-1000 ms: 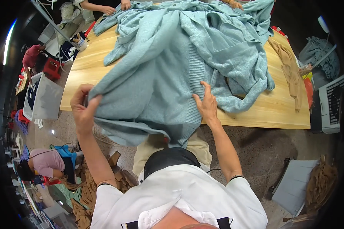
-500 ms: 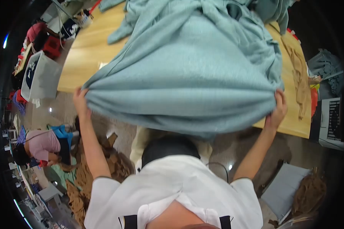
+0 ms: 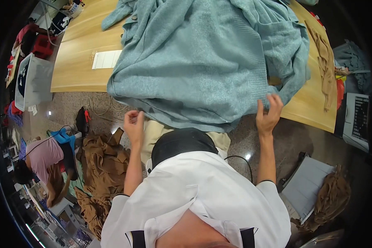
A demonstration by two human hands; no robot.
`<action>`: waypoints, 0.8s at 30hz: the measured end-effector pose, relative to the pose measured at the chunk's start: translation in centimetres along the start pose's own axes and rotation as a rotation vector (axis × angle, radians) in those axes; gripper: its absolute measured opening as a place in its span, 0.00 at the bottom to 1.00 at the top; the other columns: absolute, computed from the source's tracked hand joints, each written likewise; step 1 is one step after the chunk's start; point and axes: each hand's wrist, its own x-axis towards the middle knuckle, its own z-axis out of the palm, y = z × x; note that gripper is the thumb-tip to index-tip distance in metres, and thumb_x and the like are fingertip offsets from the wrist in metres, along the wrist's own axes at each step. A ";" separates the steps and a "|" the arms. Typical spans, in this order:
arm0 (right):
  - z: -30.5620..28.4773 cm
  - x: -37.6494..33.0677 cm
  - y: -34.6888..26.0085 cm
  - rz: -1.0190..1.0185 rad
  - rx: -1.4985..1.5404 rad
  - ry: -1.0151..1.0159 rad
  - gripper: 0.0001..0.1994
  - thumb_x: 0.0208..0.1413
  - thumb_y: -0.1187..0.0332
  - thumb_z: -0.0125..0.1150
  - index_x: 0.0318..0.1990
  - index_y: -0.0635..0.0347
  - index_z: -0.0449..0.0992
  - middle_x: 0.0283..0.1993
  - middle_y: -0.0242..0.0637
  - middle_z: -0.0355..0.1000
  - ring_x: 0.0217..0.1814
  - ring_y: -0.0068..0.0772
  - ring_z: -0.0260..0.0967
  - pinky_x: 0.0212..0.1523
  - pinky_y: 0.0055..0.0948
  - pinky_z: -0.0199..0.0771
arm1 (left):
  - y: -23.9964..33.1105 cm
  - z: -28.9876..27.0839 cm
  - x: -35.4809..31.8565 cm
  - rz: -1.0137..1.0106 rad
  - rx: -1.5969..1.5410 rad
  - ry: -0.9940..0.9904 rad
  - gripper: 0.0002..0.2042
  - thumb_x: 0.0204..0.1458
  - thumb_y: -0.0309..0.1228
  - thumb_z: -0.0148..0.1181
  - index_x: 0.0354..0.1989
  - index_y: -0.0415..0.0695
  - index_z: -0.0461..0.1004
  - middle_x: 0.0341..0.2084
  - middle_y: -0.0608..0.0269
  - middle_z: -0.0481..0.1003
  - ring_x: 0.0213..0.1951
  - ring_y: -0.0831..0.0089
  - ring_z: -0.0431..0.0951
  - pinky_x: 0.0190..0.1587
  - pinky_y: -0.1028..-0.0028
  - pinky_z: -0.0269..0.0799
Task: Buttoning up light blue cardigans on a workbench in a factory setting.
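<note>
A pale blue-green knit cardigan (image 3: 186,62) lies bunched over the table, its lower edge hanging past the front toward my lap. A ribbed band (image 3: 258,70) runs down its right part, and a button shows at the upper left. My left hand (image 3: 134,126) is just off the hanging edge, fingers half curled and thumb apart, with nothing seen in it. By the lower end of the ribbed band, my right hand (image 3: 270,115) has its fingers spread and holds nothing; whether a fingertip touches the knit I cannot tell.
The wooden table (image 3: 76,62) bears a white paper strip (image 3: 106,60) and a brown knit piece (image 3: 323,66). Brown garments (image 3: 105,161) are heaped on the floor at left, near a person in pink (image 3: 47,159). A white bin (image 3: 37,80) stands farther back; a grey chair (image 3: 308,188) is at right.
Both hands have let go of the cardigan's stretched edge and come inward, the left farther. The cloth has dropped slack onto the table, showing its ribbed band. The paper strip is now uncovered.
</note>
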 end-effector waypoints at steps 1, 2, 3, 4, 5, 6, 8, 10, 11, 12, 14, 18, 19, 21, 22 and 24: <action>-0.4 -2.4 0.0 -0.010 0.021 0.032 0.13 0.54 0.74 0.76 0.43 0.63 0.77 0.46 0.46 0.75 0.48 0.49 0.75 0.48 0.42 0.76 | 1.1 0.2 -1.3 0.081 0.162 -0.045 0.10 0.54 0.27 0.74 0.38 0.40 0.77 0.34 0.62 0.77 0.36 0.69 0.76 0.43 0.70 0.71; -0.5 -4.7 -0.3 0.024 0.068 -0.063 0.12 0.53 0.74 0.76 0.41 0.62 0.77 0.42 0.45 0.75 0.44 0.49 0.75 0.45 0.42 0.75 | 1.4 0.2 -1.7 0.257 0.248 -0.104 0.11 0.50 0.29 0.75 0.37 0.41 0.79 0.36 0.58 0.79 0.42 0.60 0.79 0.46 0.64 0.72; -1.1 -6.7 -1.0 0.055 0.110 -0.168 0.11 0.52 0.74 0.77 0.39 0.62 0.77 0.38 0.44 0.75 0.41 0.48 0.75 0.42 0.41 0.75 | 2.3 0.3 -1.9 0.432 0.308 -0.267 0.13 0.48 0.30 0.76 0.39 0.42 0.79 0.38 0.57 0.79 0.44 0.57 0.78 0.49 0.62 0.71; -1.3 -8.6 -2.2 0.235 0.202 -0.321 0.09 0.54 0.73 0.75 0.36 0.62 0.77 0.35 0.42 0.75 0.38 0.47 0.75 0.41 0.41 0.75 | 3.6 0.6 -1.7 0.609 0.362 -0.427 0.15 0.46 0.31 0.77 0.40 0.43 0.80 0.39 0.56 0.79 0.46 0.54 0.78 0.51 0.61 0.71; -1.0 -11.0 -2.5 0.445 0.249 -0.521 0.13 0.55 0.71 0.74 0.44 0.64 0.78 0.42 0.47 0.76 0.43 0.49 0.75 0.45 0.41 0.77 | 5.3 1.1 -1.7 0.707 0.447 -0.579 0.19 0.45 0.33 0.77 0.46 0.44 0.79 0.46 0.56 0.78 0.52 0.54 0.76 0.56 0.58 0.66; 0.3 -13.1 -2.8 0.458 0.259 -0.578 0.19 0.55 0.70 0.72 0.52 0.65 0.76 0.49 0.51 0.75 0.48 0.53 0.76 0.49 0.42 0.77 | 5.0 1.0 -1.4 0.677 0.509 -0.713 0.21 0.47 0.34 0.76 0.49 0.45 0.78 0.50 0.56 0.77 0.55 0.54 0.74 0.57 0.57 0.64; 3.4 -18.0 -1.8 0.476 0.258 -0.628 0.25 0.55 0.70 0.71 0.60 0.65 0.74 0.56 0.55 0.74 0.53 0.56 0.76 0.53 0.43 0.77 | 3.2 1.8 -0.1 0.561 0.759 -0.957 0.25 0.50 0.33 0.72 0.58 0.47 0.74 0.56 0.57 0.74 0.60 0.54 0.71 0.58 0.54 0.61; 5.9 -22.3 0.3 0.741 0.572 -0.630 0.36 0.55 0.71 0.67 0.72 0.65 0.63 0.68 0.61 0.67 0.63 0.62 0.72 0.59 0.46 0.75 | 2.7 4.0 0.5 0.816 0.714 -0.867 0.24 0.48 0.28 0.69 0.57 0.49 0.74 0.52 0.57 0.75 0.59 0.54 0.72 0.60 0.49 0.60; 6.6 -21.7 -0.6 0.623 0.493 -0.646 0.37 0.55 0.72 0.65 0.73 0.66 0.60 0.69 0.63 0.66 0.64 0.65 0.71 0.60 0.47 0.75 | 2.5 4.1 0.6 0.883 0.742 -0.778 0.21 0.48 0.27 0.67 0.54 0.50 0.76 0.52 0.58 0.76 0.58 0.56 0.74 0.62 0.47 0.60; 7.2 -20.4 -1.8 0.504 0.409 -0.655 0.38 0.56 0.73 0.63 0.75 0.66 0.58 0.69 0.66 0.66 0.64 0.67 0.71 0.60 0.48 0.75 | 2.4 4.0 0.9 0.903 0.780 -0.776 0.19 0.48 0.27 0.66 0.52 0.50 0.77 0.51 0.59 0.76 0.57 0.56 0.75 0.62 0.46 0.59; 7.9 -19.3 -1.8 0.434 0.390 -0.565 0.28 0.56 0.75 0.62 0.66 0.65 0.69 0.65 0.64 0.69 0.60 0.73 0.71 0.56 0.51 0.77 | 2.5 4.4 1.4 0.968 0.764 -0.755 0.12 0.52 0.29 0.65 0.46 0.50 0.79 0.46 0.62 0.78 0.50 0.57 0.78 0.61 0.47 0.60; 6.5 -18.7 0.0 0.368 0.205 -0.685 0.09 0.52 0.75 0.58 0.39 0.68 0.78 0.50 0.66 0.74 0.51 0.72 0.73 0.50 0.57 0.76 | 3.3 3.8 1.9 0.832 0.597 -0.837 0.07 0.59 0.33 0.65 0.44 0.49 0.78 0.40 0.61 0.78 0.45 0.56 0.77 0.56 0.52 0.62; 5.9 -17.6 -0.5 0.325 0.189 -0.690 0.09 0.51 0.75 0.58 0.40 0.67 0.78 0.51 0.66 0.74 0.51 0.72 0.73 0.49 0.57 0.76 | 3.0 3.1 1.9 0.820 0.605 -0.833 0.07 0.59 0.33 0.65 0.44 0.49 0.78 0.40 0.61 0.78 0.45 0.56 0.77 0.56 0.52 0.62; 3.1 -14.7 -1.5 0.179 0.208 -0.612 0.08 0.51 0.75 0.57 0.38 0.65 0.76 0.45 0.56 0.75 0.46 0.65 0.74 0.45 0.52 0.77 | 2.7 1.7 1.7 0.811 0.596 -0.871 0.08 0.59 0.33 0.65 0.45 0.49 0.78 0.38 0.60 0.77 0.45 0.54 0.76 0.56 0.50 0.60; 1.3 -12.7 -1.6 0.147 0.222 -0.657 0.08 0.51 0.74 0.57 0.39 0.65 0.76 0.42 0.53 0.74 0.44 0.63 0.74 0.44 0.50 0.76 | 3.7 1.2 1.8 0.819 0.523 -0.862 0.05 0.62 0.29 0.63 0.44 0.47 0.76 0.36 0.62 0.75 0.40 0.65 0.75 0.50 0.61 0.63; -2.1 -9.2 -1.4 0.204 0.312 -0.717 0.08 0.53 0.73 0.54 0.37 0.66 0.76 0.38 0.49 0.70 0.39 0.52 0.73 0.41 0.43 0.75 | 5.9 -0.3 1.7 0.459 0.299 -0.850 0.03 0.64 0.28 0.61 0.44 0.46 0.75 0.35 0.66 0.74 0.38 0.72 0.73 0.46 0.67 0.64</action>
